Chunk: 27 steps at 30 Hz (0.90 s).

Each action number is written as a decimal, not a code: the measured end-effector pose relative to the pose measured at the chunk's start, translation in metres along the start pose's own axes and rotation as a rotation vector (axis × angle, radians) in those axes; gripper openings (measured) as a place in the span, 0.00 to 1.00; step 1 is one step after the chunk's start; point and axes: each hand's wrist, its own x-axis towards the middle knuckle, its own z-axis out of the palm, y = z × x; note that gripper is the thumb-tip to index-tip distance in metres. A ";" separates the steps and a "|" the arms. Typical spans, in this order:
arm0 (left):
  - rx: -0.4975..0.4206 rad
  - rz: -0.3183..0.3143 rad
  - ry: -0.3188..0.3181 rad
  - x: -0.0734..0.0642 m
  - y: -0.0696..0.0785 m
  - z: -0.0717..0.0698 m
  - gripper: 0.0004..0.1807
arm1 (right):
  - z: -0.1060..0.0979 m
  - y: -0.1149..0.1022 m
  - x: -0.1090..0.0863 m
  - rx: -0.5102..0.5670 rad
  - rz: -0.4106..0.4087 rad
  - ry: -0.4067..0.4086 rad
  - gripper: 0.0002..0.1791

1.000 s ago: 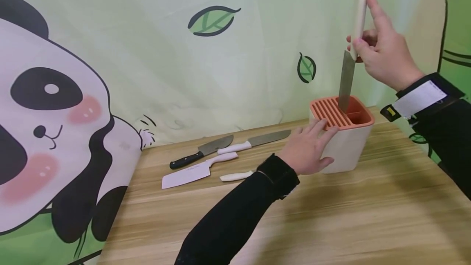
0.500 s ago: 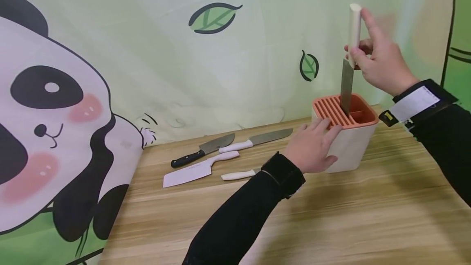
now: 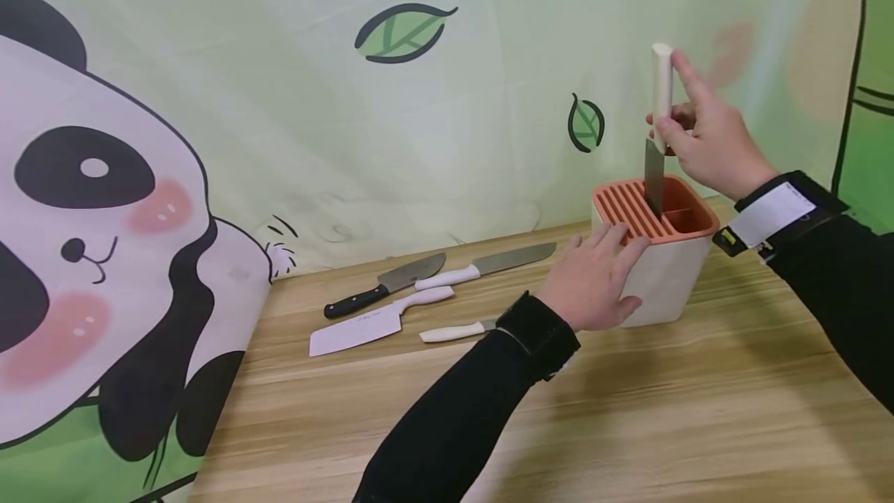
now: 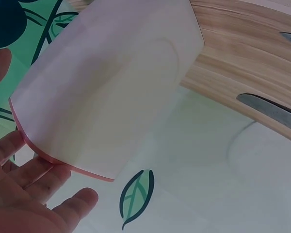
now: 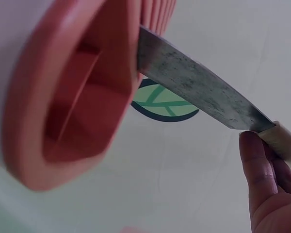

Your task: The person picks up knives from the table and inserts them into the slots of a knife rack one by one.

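Observation:
My right hand [image 3: 719,138] pinches the white handle of a kitchen knife [image 3: 662,95], index finger stretched up along it. The knife stands upright, its blade [image 5: 199,80] partly down in a slot of the knife block [image 3: 663,278]. That block is white with an orange slotted top and open compartments on its right side. My left hand [image 3: 587,286] rests with spread fingers against the block's front left rim; the left wrist view shows fingertips [image 4: 58,174] at the orange edge.
Left of the block on the wooden table [image 3: 419,410] lie a black-handled knife [image 3: 355,303], a white-handled knife [image 3: 513,258], a white cleaver [image 3: 356,332] and a small white-handled knife [image 3: 454,332]. A printed panda cloth [image 3: 447,138] hangs behind.
My right hand has moved down with the knife, and its blade has sunk deeper into the slot. The left hand stays on the block's rim.

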 end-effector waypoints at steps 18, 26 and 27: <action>0.009 -0.009 0.005 -0.002 0.003 0.001 0.42 | 0.028 0.030 -0.013 -0.025 0.060 -0.064 0.39; 0.013 -0.016 0.007 -0.002 0.003 0.000 0.42 | 0.034 0.040 -0.019 -0.070 0.068 -0.060 0.38; 0.013 -0.016 0.005 -0.002 0.003 0.001 0.43 | 0.035 0.042 -0.019 -0.074 0.067 -0.058 0.38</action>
